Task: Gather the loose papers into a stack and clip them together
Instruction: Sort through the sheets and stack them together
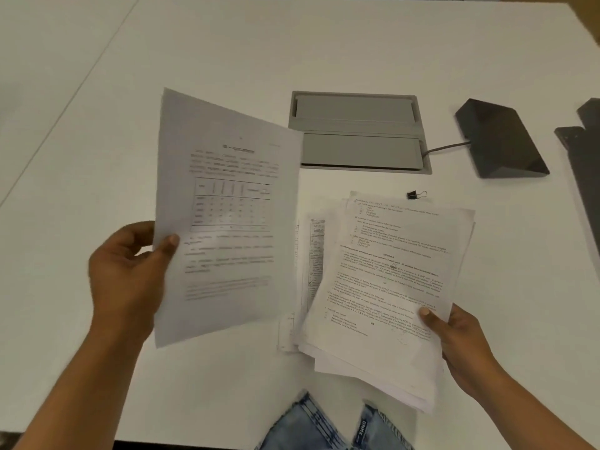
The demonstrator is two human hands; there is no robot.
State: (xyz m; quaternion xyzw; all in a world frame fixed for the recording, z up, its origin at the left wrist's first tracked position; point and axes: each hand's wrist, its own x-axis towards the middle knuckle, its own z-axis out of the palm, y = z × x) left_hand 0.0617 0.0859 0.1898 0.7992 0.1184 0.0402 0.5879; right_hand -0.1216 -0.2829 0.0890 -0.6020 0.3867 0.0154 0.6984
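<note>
- Left hand (pixel 130 274): pinching one printed sheet (pixel 227 222) at its left edge, thumb on the printed face, fingers curled behind.
- Sheet lifted off the white table (pixel 97 92) and tilted; blurred, with text blocks and a ruled grid just legible. Far right corner overlapping the cable box in this view.
- Flat sheets (pixel 313 254) on the table between the lifted sheet and the stack; only a narrow strip visible, the rest covered by both.
- Denim-clad legs (pixel 324 427) below the near table edge, centre.
- Cable box (pixel 357 131): grey, recessed into the tabletop, two flat lids side by side, far and near. Dark slit along the near lid's front edge. Contents hidden under the lids.
- Grey cable (pixel 444 147) entering the box at the right end of the near lid; other end at the dark wedge.
- Paper stack (pixel 386 287): many printed sheets, edges uneven and fanned, right of centre, near end overhanging the table edge.
- Binder clip (pixel 416 194): black, wire handles, on the table just beside the stack's far edge; touching or not, cannot tell.
- Right hand (pixel 461 345): gripping the stack at its near right corner, thumb on top, fingers underneath.
- Dark wedge (pixel 500 138): wedge-shaped unit on the table, right of the cable box.
- Dark flat pieces (pixel 581 151) at the right frame edge, cut off.
</note>
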